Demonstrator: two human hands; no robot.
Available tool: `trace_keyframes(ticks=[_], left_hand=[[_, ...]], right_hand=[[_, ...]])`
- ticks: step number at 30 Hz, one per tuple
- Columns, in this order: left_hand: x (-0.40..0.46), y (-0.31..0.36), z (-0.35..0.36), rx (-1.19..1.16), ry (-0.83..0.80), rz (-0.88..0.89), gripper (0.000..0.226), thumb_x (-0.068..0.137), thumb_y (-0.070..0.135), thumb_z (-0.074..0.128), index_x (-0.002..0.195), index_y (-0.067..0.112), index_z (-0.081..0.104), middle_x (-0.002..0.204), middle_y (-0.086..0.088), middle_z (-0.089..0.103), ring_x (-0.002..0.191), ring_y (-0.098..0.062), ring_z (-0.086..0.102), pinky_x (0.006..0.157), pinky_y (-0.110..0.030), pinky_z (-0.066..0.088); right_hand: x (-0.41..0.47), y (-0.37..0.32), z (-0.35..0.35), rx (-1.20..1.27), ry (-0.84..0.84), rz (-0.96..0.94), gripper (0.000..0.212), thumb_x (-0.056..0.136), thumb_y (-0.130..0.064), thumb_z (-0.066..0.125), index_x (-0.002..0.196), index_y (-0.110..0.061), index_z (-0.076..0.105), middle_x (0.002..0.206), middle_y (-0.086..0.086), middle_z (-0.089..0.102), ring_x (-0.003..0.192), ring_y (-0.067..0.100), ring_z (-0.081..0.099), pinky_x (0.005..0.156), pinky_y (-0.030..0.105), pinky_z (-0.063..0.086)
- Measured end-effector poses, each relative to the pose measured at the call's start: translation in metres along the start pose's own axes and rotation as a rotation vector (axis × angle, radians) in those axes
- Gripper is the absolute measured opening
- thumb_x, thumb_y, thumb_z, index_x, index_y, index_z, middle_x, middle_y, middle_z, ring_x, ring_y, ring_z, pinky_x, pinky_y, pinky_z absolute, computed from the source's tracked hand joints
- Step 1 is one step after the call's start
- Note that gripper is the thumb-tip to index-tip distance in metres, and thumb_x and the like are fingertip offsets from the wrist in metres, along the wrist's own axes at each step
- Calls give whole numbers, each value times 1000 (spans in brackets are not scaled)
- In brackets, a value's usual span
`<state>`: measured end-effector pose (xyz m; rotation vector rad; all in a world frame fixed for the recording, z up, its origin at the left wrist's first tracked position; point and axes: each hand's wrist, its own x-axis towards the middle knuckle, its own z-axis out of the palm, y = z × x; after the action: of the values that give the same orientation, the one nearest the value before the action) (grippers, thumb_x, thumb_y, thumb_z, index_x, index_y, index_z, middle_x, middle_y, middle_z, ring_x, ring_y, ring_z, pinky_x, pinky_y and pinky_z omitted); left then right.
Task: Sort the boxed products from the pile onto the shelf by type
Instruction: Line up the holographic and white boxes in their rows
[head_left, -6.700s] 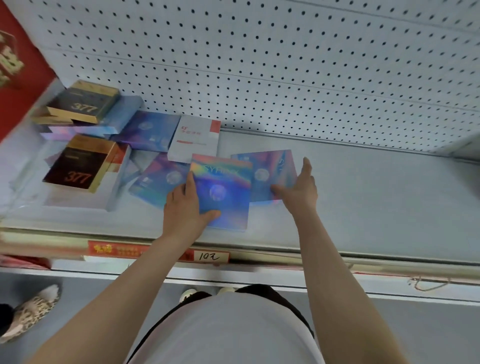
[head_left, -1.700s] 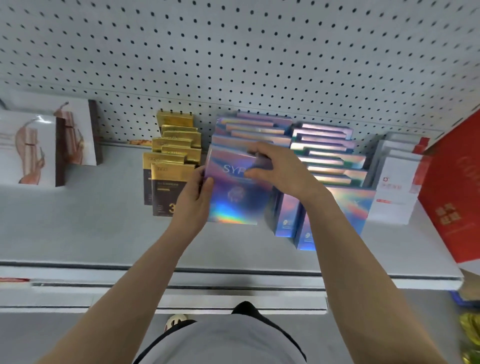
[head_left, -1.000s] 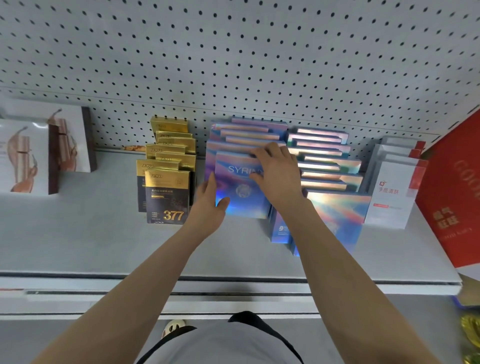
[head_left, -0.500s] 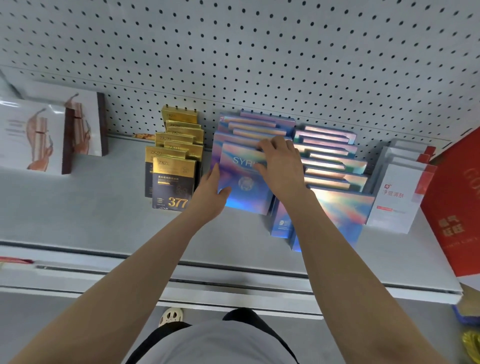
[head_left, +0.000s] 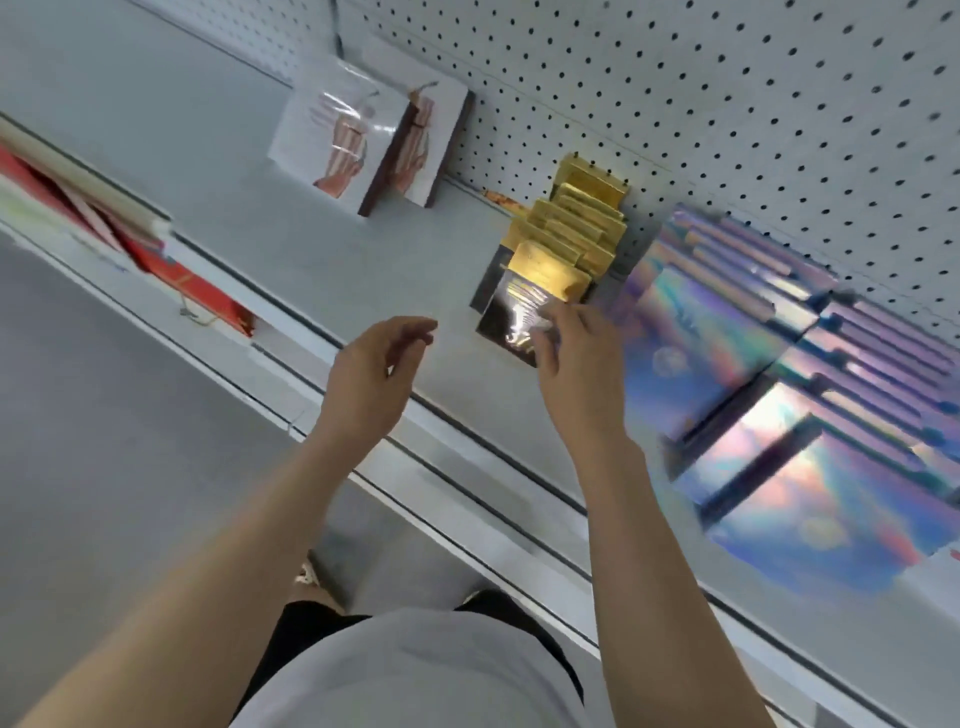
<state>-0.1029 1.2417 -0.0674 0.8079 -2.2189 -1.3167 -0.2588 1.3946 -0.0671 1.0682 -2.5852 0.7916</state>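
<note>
A: Cataloguing the head view: which boxed stock stood on the shelf (head_left: 332, 249)?

B: Gold-and-black boxes (head_left: 558, 260) in a file running back to the pegboard (head_left: 727, 104); holographic boxes (head_left: 737, 332) in rows to their right; two white illustrated boxes (head_left: 363, 140) far left. Each type was filed front-facing, presumably for sorting by kind.

A: Hands?

B: Left hand (head_left: 371, 374) hovered empty over the shelf edge, fingers loosely curled. Right hand (head_left: 579, 369) was spread and held nothing, its fingertips at the front gold-and-black box; contact blurred, cannot tell.

A: The pile?

B: Not in view.
</note>
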Motion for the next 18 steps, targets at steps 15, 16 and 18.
trace_keyframes(ticks=[15, 16, 18], left_hand=[[-23, -186, -302, 27, 379, -375, 24, 97, 14, 54, 106, 33, 66, 97, 18, 69, 91, 7, 63, 77, -2, 42], [-21, -195, -321, 29, 398, -392, 24, 97, 15, 54, 106, 33, 66, 96, 19, 69, 91, 7, 63, 78, -5, 43], [-15, -213, -352, 31, 433, -431, 25, 97, 15, 53, 106, 35, 66, 97, 19, 69, 93, 3, 64, 81, -12, 45]], right_hand=[[20, -302, 214, 227, -345, -281, 27, 99, -27, 50, 114, -10, 65, 113, 11, 66, 99, 31, 58, 85, 41, 48], [26, -322, 225, 230, -376, -293, 27, 99, -27, 50, 116, -11, 64, 115, 10, 65, 101, 31, 57, 85, 41, 47], [40, -355, 246, 231, -423, -307, 27, 100, -27, 52, 121, -13, 62, 120, 8, 64, 107, 28, 56, 89, 41, 48]])
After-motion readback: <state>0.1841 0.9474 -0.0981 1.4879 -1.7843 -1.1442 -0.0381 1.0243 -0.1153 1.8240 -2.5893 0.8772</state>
